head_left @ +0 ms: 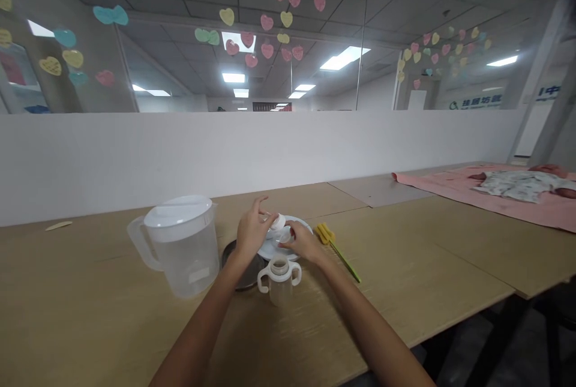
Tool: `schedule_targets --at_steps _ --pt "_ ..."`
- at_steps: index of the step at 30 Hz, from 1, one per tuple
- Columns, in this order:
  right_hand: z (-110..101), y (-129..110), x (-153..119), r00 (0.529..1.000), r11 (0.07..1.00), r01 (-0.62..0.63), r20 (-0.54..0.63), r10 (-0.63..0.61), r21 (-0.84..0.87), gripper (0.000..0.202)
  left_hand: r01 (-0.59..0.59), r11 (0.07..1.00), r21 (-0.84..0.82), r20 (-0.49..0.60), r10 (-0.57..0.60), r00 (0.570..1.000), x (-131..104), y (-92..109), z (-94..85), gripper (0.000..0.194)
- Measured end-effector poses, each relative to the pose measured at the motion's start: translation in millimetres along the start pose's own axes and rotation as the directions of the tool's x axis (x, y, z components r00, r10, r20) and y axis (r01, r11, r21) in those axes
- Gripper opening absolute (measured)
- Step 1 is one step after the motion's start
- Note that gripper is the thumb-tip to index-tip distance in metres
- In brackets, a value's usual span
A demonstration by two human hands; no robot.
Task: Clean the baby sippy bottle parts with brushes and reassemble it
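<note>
My left hand (252, 230) has its fingers against a small white cap (278, 222), above a pale plate (307, 224). Close by on the right, my right hand (300, 239) pinches a clear, rounded piece (281, 235) just under the cap. Whether the cap and the clear piece are joined is hard to tell. Nearer to me, an uncapped bottle with two white handles (279, 282) stands upright. A dark round tray (249, 274) lies partly under my left wrist. Right of the plate rests a yellow sponge brush (324, 233) with a green handle.
A large translucent pitcher with a white lid (186, 249) stands on the wooden table (405, 255) at the left. At the far right, a doll-like figure in patterned clothing (517, 185) lies on a pink cloth (454, 183). A low white wall (270, 153) runs behind.
</note>
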State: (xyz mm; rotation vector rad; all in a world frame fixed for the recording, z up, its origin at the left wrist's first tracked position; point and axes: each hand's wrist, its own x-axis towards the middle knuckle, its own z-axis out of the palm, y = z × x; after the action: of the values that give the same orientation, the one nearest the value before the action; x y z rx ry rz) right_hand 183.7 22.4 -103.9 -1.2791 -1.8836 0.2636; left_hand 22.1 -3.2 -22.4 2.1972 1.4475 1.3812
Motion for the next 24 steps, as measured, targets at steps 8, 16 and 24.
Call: schedule_targets --at_steps 8,16,24 --pt "8.3 4.6 1.4 0.998 0.990 -0.054 -0.013 0.056 0.134 0.059 -0.032 0.999 0.006 0.073 0.031 0.997 0.9 0.7 1.1 0.044" --pt "4.6 7.5 1.5 0.991 0.988 -0.095 -0.105 0.083 -0.119 0.039 -0.055 0.990 0.130 0.125 0.039 0.991 -1.8 -3.7 0.7 0.038" --pt "-4.6 1.7 -3.9 0.996 0.868 -0.079 -0.002 0.089 -0.491 0.040 -0.042 0.984 0.175 0.116 0.022 0.993 -1.5 -1.8 -7.7 0.035"
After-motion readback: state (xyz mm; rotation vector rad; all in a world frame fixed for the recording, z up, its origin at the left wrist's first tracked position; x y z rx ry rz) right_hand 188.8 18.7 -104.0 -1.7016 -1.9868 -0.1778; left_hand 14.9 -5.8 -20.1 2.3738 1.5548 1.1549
